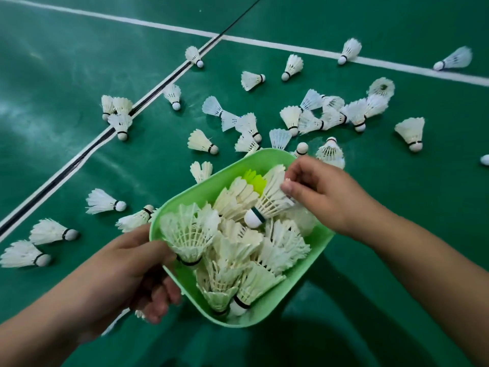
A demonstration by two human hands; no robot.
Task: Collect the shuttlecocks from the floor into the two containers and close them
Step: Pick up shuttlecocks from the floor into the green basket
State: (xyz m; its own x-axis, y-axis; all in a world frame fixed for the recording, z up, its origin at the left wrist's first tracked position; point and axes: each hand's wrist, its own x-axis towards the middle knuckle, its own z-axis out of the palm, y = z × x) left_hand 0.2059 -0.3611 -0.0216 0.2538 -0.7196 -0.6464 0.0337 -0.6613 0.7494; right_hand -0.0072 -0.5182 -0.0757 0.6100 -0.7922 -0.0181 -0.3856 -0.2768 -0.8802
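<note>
Left hand (132, 263) grip clasps green container (299, 282) rim; right hand (315, 197) grip pinches shuttlecock (270, 200) over it.

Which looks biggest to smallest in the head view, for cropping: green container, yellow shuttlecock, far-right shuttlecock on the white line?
1. green container
2. and 3. yellow shuttlecock, mostly buried, and far-right shuttlecock, farther off: too alike to rank.

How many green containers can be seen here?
1. The green container is held up by the left hand, full of shuttlecocks. No second one is in view.
</note>
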